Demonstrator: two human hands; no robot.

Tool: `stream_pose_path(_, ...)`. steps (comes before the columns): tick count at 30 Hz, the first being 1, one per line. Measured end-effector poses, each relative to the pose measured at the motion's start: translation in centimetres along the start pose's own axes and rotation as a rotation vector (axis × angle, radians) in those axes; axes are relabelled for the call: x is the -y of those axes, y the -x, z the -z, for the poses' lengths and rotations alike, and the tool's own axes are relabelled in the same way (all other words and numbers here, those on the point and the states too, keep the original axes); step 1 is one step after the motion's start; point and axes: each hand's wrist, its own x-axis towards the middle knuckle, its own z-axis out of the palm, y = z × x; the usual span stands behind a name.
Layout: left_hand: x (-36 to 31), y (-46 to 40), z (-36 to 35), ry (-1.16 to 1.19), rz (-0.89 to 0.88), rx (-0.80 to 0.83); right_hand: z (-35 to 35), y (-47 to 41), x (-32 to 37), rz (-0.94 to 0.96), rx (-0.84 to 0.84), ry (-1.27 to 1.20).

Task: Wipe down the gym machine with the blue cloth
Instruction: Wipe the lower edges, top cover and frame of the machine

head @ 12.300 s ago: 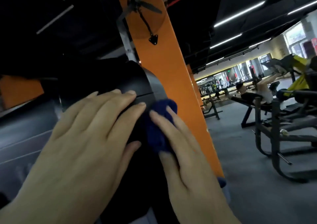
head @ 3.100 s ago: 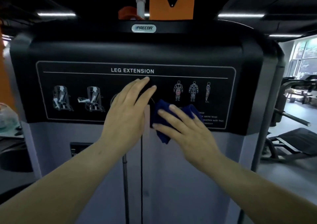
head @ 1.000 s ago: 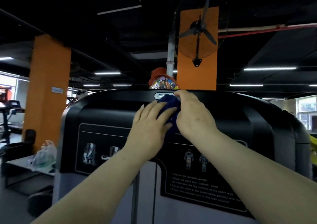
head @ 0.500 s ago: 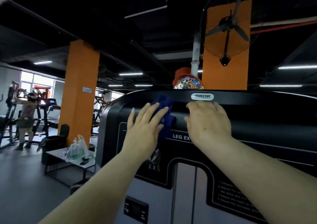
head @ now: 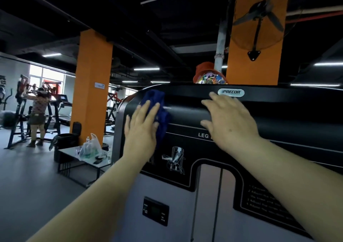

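Observation:
The gym machine (head: 185, 111) is a leg extension unit with a black upper shroud, a Precor badge and a grey lower panel. The blue cloth (head: 157, 108) lies bunched against the shroud's upper left corner. My left hand (head: 142, 128) presses it there with straight, spread fingers, and the cloth sticks out above and to the right of them. My right hand (head: 228, 121) rests flat on the black shroud just below the badge, fingers extended, holding nothing.
An orange pillar (head: 91, 85) stands left of the machine, with a low table (head: 74, 152) holding a plastic bag (head: 89, 147) in front of it. A person (head: 38, 115) uses equipment at the far left. A fan (head: 259, 17) hangs on another orange pillar above.
My left hand has slid the cloth leftward along the top of the shroud to its corner. My right hand stayed flat under the badge, and the view shifted left.

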Motion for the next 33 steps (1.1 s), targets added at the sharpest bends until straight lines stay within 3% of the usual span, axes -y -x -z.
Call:
stream_pose_path(2, -0.1, -0.5, 0.0, 0.085, 0.198, -0.047, -0.7, 0.4, -0.2, -0.023, -0.009, -0.002)
stream_pose_path(4, -2.5, 1.0, -0.8, 0.176, 0.262, -0.093, -1.5, 0.5, -0.3, -0.010, -0.028, -0.007)
stream_pose_path(7, -6.8, 5.2, -2.1, 0.195, -0.008, -0.102, -1.3, -0.1, -0.9, 0.012, -0.026, -0.069)
stream_pose_path(10, -6.4, 5.8, -2.6, 0.083, -0.273, -0.070, 0.0, -0.4, -1.9, 0.042, 0.031, -0.104)
stream_pose_path(15, -7.2, 4.3, -2.1, 0.119, -0.024, -0.105, -0.1, 2.7, -3.2, -0.026, -0.104, -0.099)
stream_pose_path(19, -9.9, 7.5, -3.7, 0.096, -0.335, -0.100, -0.9, 3.0, -3.7, 0.006, -0.132, -0.081)
stream_pose_path(21, -8.6, 8.4, -3.9, 0.050, -0.398, -0.085, -1.2, 3.2, -3.7, 0.019, -0.143, -0.043)
stream_pose_path(22, -7.6, 8.6, -3.7, 0.031, -0.353, -0.090, -1.4, 3.3, -3.6, 0.021, -0.147, -0.027)
stream_pose_path(26, -5.3, 9.3, -3.1, 0.165, 0.137, -0.129, -1.6, 3.8, -2.9, -0.006, -0.165, 0.007)
stream_pose_path(33, -6.5, 14.1, -3.2, 0.188, -0.084, -0.108, -2.9, 4.3, -0.5, 0.081, -0.113, 0.073)
